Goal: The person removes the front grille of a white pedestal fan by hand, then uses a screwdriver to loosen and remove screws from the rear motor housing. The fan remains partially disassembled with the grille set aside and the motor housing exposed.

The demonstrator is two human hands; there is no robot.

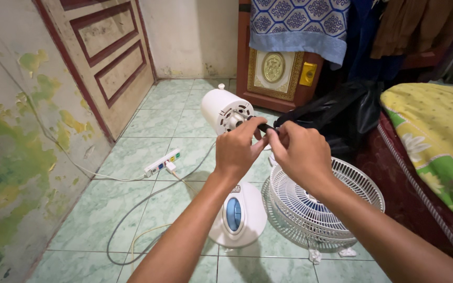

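Your fingertips (pixel 260 132) meet at the middle of the frame, pinched from both sides on a small black part (pixel 264 126) that sits at the end of the motor shaft. Your left hand (pixel 237 149) closes thumb and forefinger on it from the left, and your right hand (pixel 300 154) does the same from the right, so both are shut on that one piece. Whether it is a cap, a nut or a knob is too small to tell.

Just beyond your fingers, slightly up and left of centre, stands the white fan motor housing (pixel 225 111), tilted so its vented face looks toward you. Its stand runs down behind your left wrist to the white fan base (pixel 239 217) with a blue oval panel, in the lower middle of the frame. The white wire fan guards (pixel 321 204) lie stacked on the tiled floor (pixel 158 126) at lower right, touching or just beside the base.

By the look of it, you are working the black part on the bare shaft while the fan is taken apart. The next move seems to call for one hand steadying the shaft while the other turns the part, keeping a firm pinch so it does not slip.

Further out, a white power strip (pixel 162 162) lies left of centre with a cord looping toward the bottom edge. A black bag (pixel 342 112) sits right of centre, and a yellow flowered bedcover (pixel 436 131) fills the right edge.
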